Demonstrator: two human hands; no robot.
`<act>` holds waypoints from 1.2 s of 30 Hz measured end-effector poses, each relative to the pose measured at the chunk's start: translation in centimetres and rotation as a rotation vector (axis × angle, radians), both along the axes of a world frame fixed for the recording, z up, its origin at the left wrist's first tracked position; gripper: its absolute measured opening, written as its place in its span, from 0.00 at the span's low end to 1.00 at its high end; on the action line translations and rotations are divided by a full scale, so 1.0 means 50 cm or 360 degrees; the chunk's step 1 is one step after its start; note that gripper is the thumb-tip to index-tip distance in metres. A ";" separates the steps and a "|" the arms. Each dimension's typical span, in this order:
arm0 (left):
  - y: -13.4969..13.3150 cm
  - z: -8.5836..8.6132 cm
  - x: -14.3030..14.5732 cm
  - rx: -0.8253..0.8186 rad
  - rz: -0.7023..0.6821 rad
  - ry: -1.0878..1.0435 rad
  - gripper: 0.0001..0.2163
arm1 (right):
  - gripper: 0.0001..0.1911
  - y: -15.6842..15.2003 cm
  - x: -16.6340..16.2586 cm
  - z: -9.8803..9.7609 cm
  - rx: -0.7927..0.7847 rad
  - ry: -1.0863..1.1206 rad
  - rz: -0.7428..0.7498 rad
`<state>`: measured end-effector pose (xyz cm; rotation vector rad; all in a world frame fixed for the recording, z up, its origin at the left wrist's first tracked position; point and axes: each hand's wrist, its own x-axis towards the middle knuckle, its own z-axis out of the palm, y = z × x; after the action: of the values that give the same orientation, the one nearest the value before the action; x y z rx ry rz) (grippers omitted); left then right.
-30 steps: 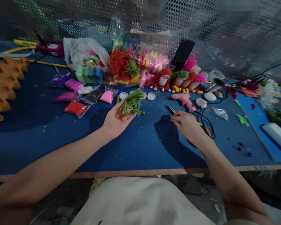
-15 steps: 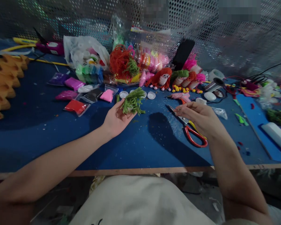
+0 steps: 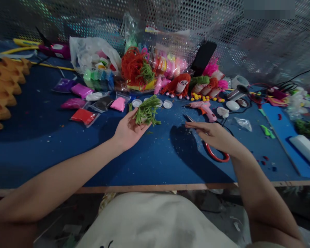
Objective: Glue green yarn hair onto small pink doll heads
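Note:
My left hand (image 3: 127,132) is raised over the table, fingers curled around a bundle of green yarn (image 3: 147,109) whose cut strands hang loosely over the fingertips. Something pale shows under the strands, too hidden to name. My right hand (image 3: 213,134) is palm down with its fingers stretched out to the left and holds nothing that I can see. Beneath it lies a pair of scissors (image 3: 217,158) with red handles; the hand covers the middle, and the blade tips point up and left. A pink glue gun (image 3: 206,109) rests just beyond the scissors.
Along the back stand yarn-haired dolls (image 3: 182,84), a tangle of orange yarn (image 3: 132,65) and a white plastic bag (image 3: 77,51). Packets of coloured clay (image 3: 84,117) lie left of centre. An orange egg tray (image 3: 5,89) is far left; a blue board (image 3: 281,127) lies right.
My right hand has moved down and slightly toward me, turning palm down over the scissors and uncovering the glue gun's handle. The left hand with the green yarn has stayed nearly still.

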<state>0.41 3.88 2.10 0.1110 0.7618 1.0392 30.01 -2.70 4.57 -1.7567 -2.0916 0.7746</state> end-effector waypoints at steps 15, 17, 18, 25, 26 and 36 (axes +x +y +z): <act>-0.002 -0.001 0.000 0.0023 -0.0001 0.0005 0.07 | 0.19 -0.043 -0.010 -0.067 0.0423 -0.0391 0.0132; -0.002 -0.002 -0.001 0.0024 0.0003 0.0009 0.06 | 0.19 -0.049 -0.012 -0.064 0.0466 -0.0368 0.0036; -0.003 -0.002 -0.001 0.0026 0.0002 0.0009 0.06 | 0.18 -0.051 -0.015 -0.061 0.0473 -0.0343 -0.0006; -0.001 -0.006 -0.001 0.0069 -0.0023 -0.0014 0.05 | 0.13 -0.042 -0.031 -0.051 0.0273 0.0425 -0.0388; -0.001 -0.007 -0.001 0.0073 -0.0024 -0.0011 0.05 | 0.14 -0.040 -0.029 -0.054 0.0281 0.0456 -0.0409; -0.001 -0.005 -0.003 0.0043 -0.0012 -0.0001 0.08 | 0.17 -0.047 -0.035 -0.048 0.0553 -0.0240 -0.0123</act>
<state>0.27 3.84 1.85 0.1369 0.7466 1.0429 28.23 -5.04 2.16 -1.7314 -2.0834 0.2428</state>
